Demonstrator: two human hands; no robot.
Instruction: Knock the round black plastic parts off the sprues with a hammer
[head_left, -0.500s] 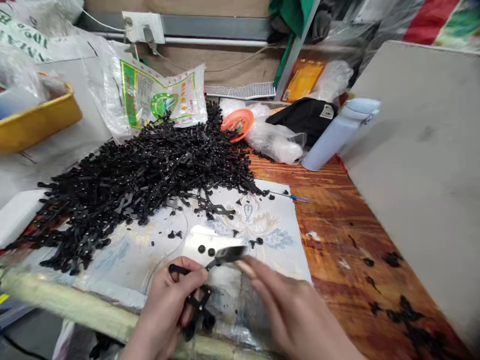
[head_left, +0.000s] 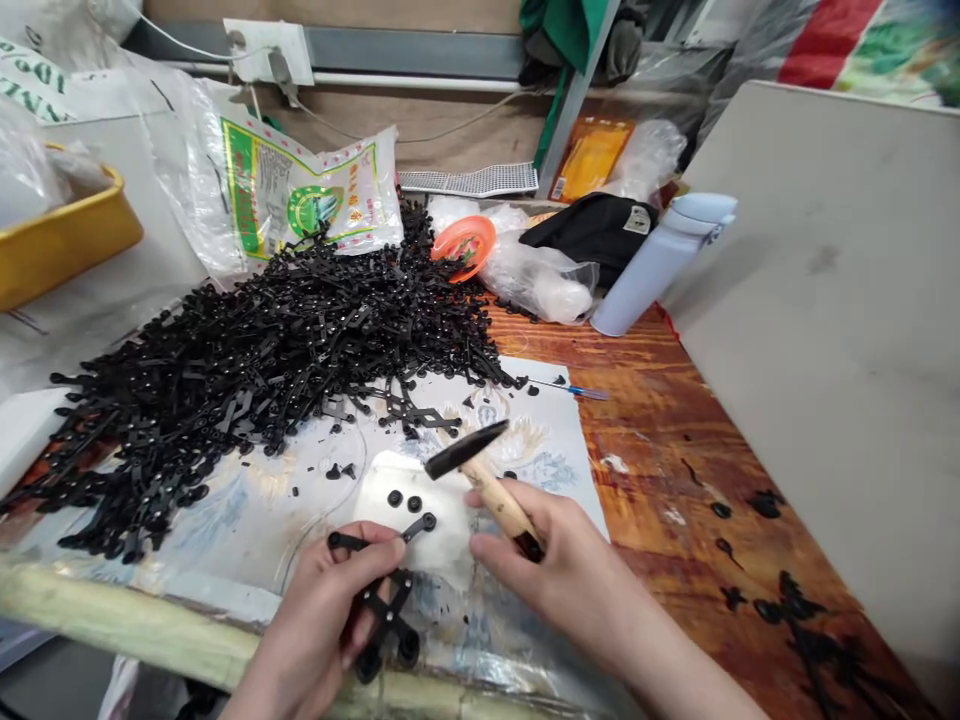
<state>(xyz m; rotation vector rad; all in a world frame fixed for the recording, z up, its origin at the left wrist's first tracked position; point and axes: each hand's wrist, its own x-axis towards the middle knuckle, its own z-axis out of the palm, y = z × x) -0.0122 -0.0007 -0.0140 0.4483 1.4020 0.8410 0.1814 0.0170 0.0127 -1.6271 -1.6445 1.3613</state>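
My left hand (head_left: 337,600) pinches a black folding linkage (head_left: 388,612) of crossed bars with round ends. One bar end of it rests over a white block (head_left: 382,475). Two small black round caps (head_left: 405,501) sit on that block, just beyond the bar end. In my right hand (head_left: 559,555) is a small hammer (head_left: 495,495), gripped by its wooden handle. Its dark head hangs above the block's right side, apart from the linkage. Part of the linkage is hidden behind my left fingers.
A big heap of black linkages (head_left: 300,330) covers the table's left and back. A blue screwdriver (head_left: 585,392) lies on the cloth's right edge. Behind stand a light blue bottle (head_left: 649,275) and an orange dish (head_left: 465,247). A grey panel (head_left: 832,300) borders the right.
The hammer head has risen off the linkage's end, uncovering it and the block. My right hand has drawn back a little. My left hand keeps its hold on the linkage.
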